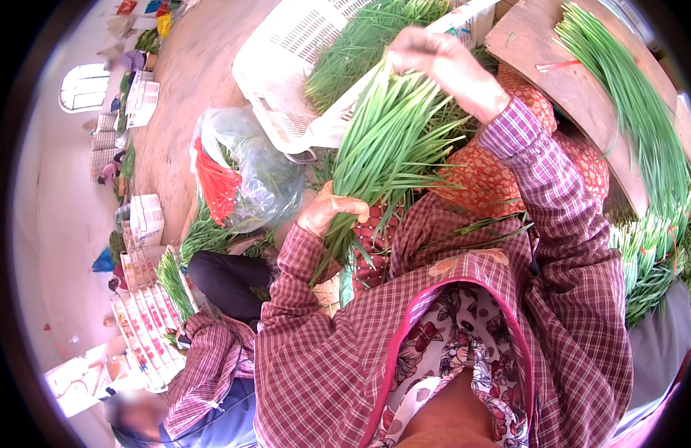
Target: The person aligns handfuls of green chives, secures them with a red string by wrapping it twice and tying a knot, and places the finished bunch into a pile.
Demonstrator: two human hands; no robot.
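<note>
A loose bunch of garlic chives [386,142], long flat green blades with paler upper ends, is held upright before my chest. My left hand [334,211] is wrapped round its lower part, and blades stick out below the fist. At the top, my right hand [446,67] pinches the pale ends with its fingertips; exactly how many blades it grips is hidden. Just behind the bunch stands a white plastic crate [267,75] with more chives [371,52] heaped in it.
Red ties [217,183] hang by a clear plastic bag [267,168] at left. On the right, a wooden board [532,37] bears long chives [621,97]; tied bundles [644,246] lie beside it. A co-worker [211,358] sits close at my left. White crates [144,101] line the far wall.
</note>
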